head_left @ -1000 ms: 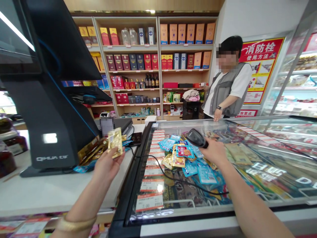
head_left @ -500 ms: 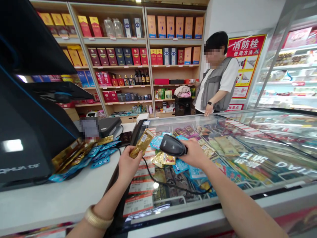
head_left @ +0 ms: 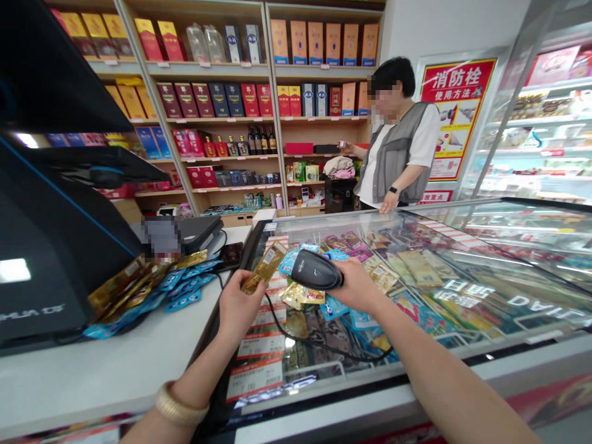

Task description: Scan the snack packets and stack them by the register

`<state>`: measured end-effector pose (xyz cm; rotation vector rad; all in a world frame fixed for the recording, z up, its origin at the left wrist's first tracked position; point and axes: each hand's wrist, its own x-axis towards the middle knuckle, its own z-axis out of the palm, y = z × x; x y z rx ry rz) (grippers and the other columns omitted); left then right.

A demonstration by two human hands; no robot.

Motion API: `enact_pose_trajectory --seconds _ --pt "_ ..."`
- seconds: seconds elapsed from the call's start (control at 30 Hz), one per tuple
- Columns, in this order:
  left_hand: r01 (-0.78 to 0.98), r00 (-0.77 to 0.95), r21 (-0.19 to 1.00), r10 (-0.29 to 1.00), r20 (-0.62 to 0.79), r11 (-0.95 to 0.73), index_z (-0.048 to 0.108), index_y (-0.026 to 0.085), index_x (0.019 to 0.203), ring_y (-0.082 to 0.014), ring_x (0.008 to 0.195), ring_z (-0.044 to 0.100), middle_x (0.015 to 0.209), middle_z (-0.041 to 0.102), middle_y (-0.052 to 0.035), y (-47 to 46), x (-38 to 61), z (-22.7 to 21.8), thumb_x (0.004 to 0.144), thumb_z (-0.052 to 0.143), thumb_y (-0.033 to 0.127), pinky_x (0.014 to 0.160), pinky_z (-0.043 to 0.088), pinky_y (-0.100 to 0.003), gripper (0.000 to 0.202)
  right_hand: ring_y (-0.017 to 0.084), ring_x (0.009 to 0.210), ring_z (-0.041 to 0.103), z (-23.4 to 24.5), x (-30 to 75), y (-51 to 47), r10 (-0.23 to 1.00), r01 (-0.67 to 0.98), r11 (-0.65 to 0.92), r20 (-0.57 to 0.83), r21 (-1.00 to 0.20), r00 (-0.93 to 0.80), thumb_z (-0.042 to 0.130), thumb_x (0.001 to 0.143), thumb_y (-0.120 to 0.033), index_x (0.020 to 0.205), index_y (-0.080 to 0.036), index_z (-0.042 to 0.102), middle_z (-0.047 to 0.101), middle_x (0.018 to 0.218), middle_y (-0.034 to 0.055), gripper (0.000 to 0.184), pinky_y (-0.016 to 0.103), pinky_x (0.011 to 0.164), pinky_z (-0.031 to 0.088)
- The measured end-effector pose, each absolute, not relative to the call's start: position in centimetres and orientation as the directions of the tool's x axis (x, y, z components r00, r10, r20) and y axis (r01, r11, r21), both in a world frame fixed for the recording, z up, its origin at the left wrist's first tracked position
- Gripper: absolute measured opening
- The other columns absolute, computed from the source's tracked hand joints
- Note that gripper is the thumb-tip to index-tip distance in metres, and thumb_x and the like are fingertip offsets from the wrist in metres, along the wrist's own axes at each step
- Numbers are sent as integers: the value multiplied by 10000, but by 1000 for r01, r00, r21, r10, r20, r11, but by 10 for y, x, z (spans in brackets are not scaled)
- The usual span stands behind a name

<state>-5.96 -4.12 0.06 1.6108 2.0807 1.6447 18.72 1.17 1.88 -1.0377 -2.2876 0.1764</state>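
Left hand pinches a flat gold foil packet, eleven o'clock; right hand grips a black plastic scanner. Looks midway: blue-and-gold foil packets heap at ten, loose blue foil packets remain at twelve.

- White counter: till, gold and blue packets heaped beside it.
- Glass case: loose blue and gold sachets on top.
- Shelves: boxes, bottles.
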Motion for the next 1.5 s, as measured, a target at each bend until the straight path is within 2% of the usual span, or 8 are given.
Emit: enact_pose_trajectory --seconds 0.37,0.57,0.77,0.9,1.03,1.13,1.27,1.5 --pt "571 -460 810 765 450 -133 580 205 744 -165 612 609 678 646 7 -39 -63 -4 639 665 359 579 483 -271 205 209 806 681 22 199 19 739 650 652 522 -391 -427 660 755 -410 927 -234 711 752 853 26 252 258 731 417" --pt "20 -303 999 953 -20 27 593 195 896 -196 669 690 832 713 -49 -30 -26 -3 614 773 240 566 567 -311 337 287 897 681 35 235 37 853 898 204 521 -390 32 594 772 -463 1006 -227 707 745 875 88 351 306 749 443" --pt "-154 -159 986 984 -86 62 579 164 980 -170 663 704 851 710 -72 -12 30 0 671 792 245 618 591 -292 384 333 923 679 32 265 52 884 893 -89 379 -442 275 533 807 -514 1069 -200 705 731 944 154 444 375 756 455" --pt "12 -175 1000 985 1 1 504 183 1269 -176 657 698 1017 688 -111 -2 46 -8 665 790 233 619 581 -314 669 354 921 674 25 272 59 890 878 -124 339 -463 305 532 796 -562 1110 -196 699 728 946 169 510 407 760 459" --pt "359 -168 907 941 293 -219 414 238 1399 -235 971 676 1299 566 -149 -5 44 -17 630 792 185 847 556 -377 858 346 941 672 21 270 62 901 890 -119 329 -440 283 539 786 -541 1101 -210 699 724 975 158 484 412 781 467" --pt "575 -85 770 916 392 -276 401 234 1411 -259 1163 586 1408 453 -152 -15 39 -15 659 735 141 991 482 -422 828 361 975 665 22 265 61 910 901 -119 318 -417 267 523 789 -512 1091 -223 695 721 995 151 452 430 796 467" --pt "738 34 614 924 382 -281 421 182 1402 -282 1218 541 1431 392 -184 -30 32 -6 682 678 119 1028 452 -438 767 375 998 659 22 261 61 922 914 -109 303 -392 239 506 797 -521 1089 -212 691 721 992 159 463 448 820 464" --pt "813 9 416 723 691 -407 595 208 1188 -220 1139 579 1202 586 -110 -65 -30 -3 844 551 253 1006 468 -393 350 363 983 669 21 256 60 944 923 -80 270 -376 192 471 806 -631 1156 -255 677 724 1018 142 554 433 803 471"
